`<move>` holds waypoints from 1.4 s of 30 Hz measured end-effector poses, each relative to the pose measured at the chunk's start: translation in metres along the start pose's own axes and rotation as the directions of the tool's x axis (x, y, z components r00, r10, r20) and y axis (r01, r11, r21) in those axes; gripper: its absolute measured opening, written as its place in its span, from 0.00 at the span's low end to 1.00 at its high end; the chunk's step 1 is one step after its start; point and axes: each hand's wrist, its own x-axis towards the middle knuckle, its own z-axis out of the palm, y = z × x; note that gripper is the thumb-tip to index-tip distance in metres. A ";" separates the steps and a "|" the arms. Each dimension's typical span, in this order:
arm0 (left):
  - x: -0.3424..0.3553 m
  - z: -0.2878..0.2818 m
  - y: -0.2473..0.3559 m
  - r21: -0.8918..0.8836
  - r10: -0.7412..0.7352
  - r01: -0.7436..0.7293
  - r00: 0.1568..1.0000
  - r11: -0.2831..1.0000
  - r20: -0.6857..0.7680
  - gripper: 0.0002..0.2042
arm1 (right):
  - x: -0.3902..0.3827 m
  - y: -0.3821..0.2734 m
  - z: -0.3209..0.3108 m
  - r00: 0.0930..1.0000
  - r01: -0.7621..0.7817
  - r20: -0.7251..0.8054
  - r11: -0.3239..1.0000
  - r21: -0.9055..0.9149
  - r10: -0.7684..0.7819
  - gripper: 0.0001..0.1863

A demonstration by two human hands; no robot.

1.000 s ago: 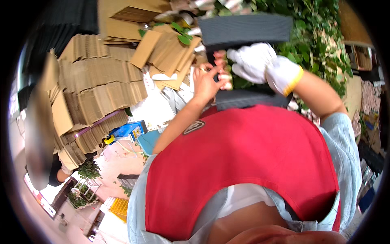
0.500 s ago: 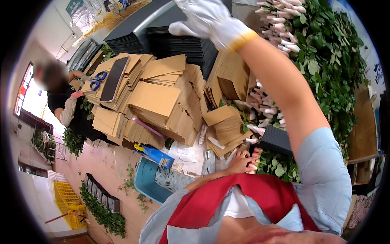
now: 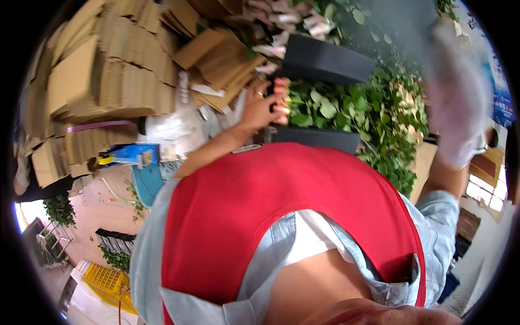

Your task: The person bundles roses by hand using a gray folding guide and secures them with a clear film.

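Note:
My left hand (image 3: 256,111), bare with a ring, has its curled fingers on a row of pink rose heads (image 3: 280,100) lying sideways between two dark grey ribbed blocks (image 3: 327,58). Their green leafy stems (image 3: 330,105) stretch to the right. My right hand (image 3: 455,97), in a white glove, is raised at the upper right, smeared by motion, so its fingers are unclear.
Cardboard stacks (image 3: 103,70) and loose sheets (image 3: 222,59) fill the upper left. Wrapped roses (image 3: 279,13) lie at the top. A blue tool (image 3: 132,154) sits beside a teal bin (image 3: 146,184). A yellow crate (image 3: 108,284) stands on the floor.
My gloved right hand left the rose bunch, rose high at the top, and is now farther right in motion. My left hand stayed at the rose heads. The view swung with my head.

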 end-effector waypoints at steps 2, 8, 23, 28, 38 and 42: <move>0.005 0.008 0.003 0.009 -0.120 0.121 0.974 0.993 0.190 0.21 | -0.067 -0.019 -0.014 0.573 -0.150 0.820 0.981 0.127 -0.018 0.20; 0.015 -0.002 0.014 -0.042 -0.125 0.144 0.947 0.989 0.295 0.28 | -0.172 -0.042 0.062 0.349 -0.529 0.937 0.827 0.192 0.006 0.16; 0.006 -0.029 0.003 -0.208 -0.222 0.313 0.903 0.927 0.368 0.14 | -0.209 -0.061 0.131 0.564 -0.460 0.813 0.872 0.168 0.141 0.42; 0.055 -0.047 0.045 -0.292 0.100 0.073 0.838 0.954 0.536 0.30 | -0.212 -0.065 0.136 0.560 -0.391 0.815 0.915 0.101 0.149 0.44; 0.053 -0.016 0.047 0.143 -0.062 -0.071 0.656 0.987 0.752 0.48 | -0.062 0.012 0.122 -0.349 -0.575 0.929 0.755 -0.315 0.122 0.24; 0.054 -0.016 0.046 0.179 -0.083 -0.091 0.628 0.980 0.773 0.48 | -0.062 -0.009 0.205 0.484 -0.660 0.842 0.534 0.529 -0.236 0.36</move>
